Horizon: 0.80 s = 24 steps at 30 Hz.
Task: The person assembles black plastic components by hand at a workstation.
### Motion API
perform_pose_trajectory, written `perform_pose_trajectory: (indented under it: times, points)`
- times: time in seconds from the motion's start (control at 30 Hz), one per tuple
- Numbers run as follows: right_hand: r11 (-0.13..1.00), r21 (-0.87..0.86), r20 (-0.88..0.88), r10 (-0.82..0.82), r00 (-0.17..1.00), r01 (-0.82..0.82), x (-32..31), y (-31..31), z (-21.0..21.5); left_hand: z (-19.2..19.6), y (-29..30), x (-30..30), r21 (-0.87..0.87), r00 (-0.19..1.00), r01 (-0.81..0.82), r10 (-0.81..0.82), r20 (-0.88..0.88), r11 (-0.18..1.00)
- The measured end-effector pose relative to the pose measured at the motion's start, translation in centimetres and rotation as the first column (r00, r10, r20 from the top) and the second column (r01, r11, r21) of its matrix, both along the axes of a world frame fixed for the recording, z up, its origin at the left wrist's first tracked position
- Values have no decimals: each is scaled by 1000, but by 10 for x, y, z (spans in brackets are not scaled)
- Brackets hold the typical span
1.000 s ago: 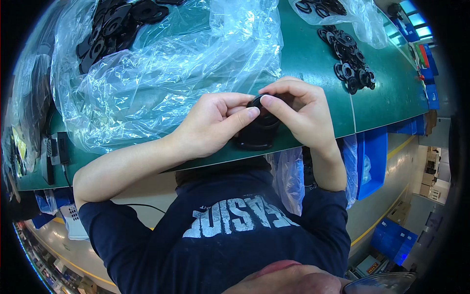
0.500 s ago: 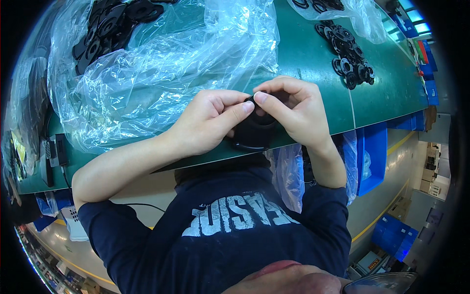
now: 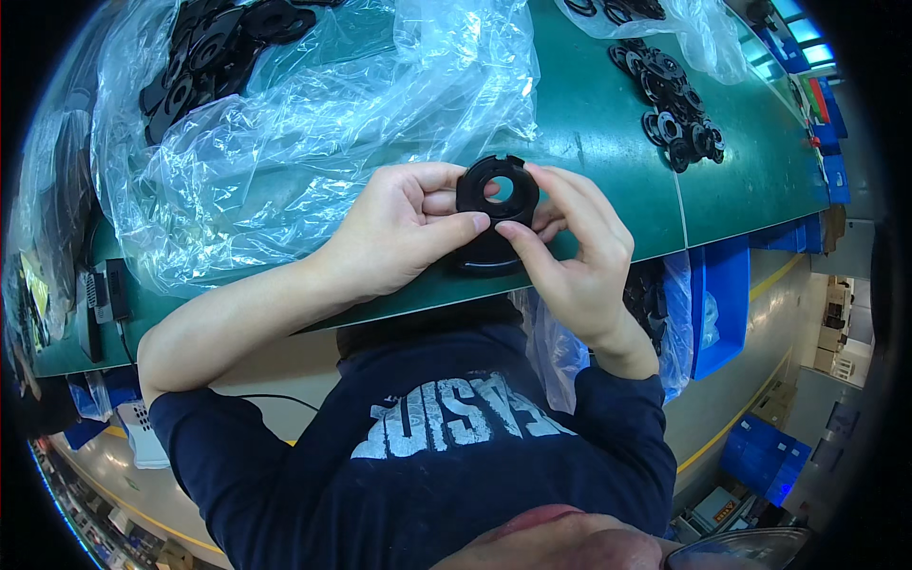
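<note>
A black ring-shaped part (image 3: 483, 199) with a round hole and a notched rim is held up between both hands. My left hand (image 3: 404, 223) grips its left side, thumb on the lower face and fingers behind. On the right side, my right hand (image 3: 575, 233) closes round it, the thumb near the bottom and the index finger at the upper edge. Just below, a second black rounded part (image 3: 489, 261) lies at the table's near edge, partly hidden by the hands and the raised ring.
Clear plastic bags (image 3: 275, 180) spread over the green table (image 3: 760, 180), with black flat parts (image 3: 214, 47) at the far left. Black rings (image 3: 670, 104) are heaped at the far right. A blue bin (image 3: 722, 309) stands beyond the near edge, right; a small black device (image 3: 112, 290) sits left.
The ring has been tilted up, so its face and hole now show. Both thumbs have moved down onto its lower part, and my right hand has shifted slightly lower.
</note>
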State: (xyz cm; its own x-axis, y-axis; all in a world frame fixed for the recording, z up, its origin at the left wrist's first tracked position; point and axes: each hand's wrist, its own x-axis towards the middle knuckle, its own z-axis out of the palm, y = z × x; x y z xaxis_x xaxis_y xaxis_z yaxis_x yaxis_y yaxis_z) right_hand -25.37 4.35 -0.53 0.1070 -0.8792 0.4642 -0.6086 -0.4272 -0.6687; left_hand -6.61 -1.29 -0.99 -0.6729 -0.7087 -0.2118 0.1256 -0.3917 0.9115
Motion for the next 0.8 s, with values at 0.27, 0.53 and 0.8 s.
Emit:
perform_pose_trajectory:
  times: [0.27,0.53,0.8]
  points:
    - [922,320,548,6,837,-217,2,-1,-4,3,4,0,-43,999,-21,23,33,999]
    - [943,262,541,34,840,-207,5,-1,-7,3,4,1,-87,999,-19,21,24,996]
    - [999,-21,197,-21,980,26,10,1,-14,-1,5,-1,-64,996,-91,92,5,994]
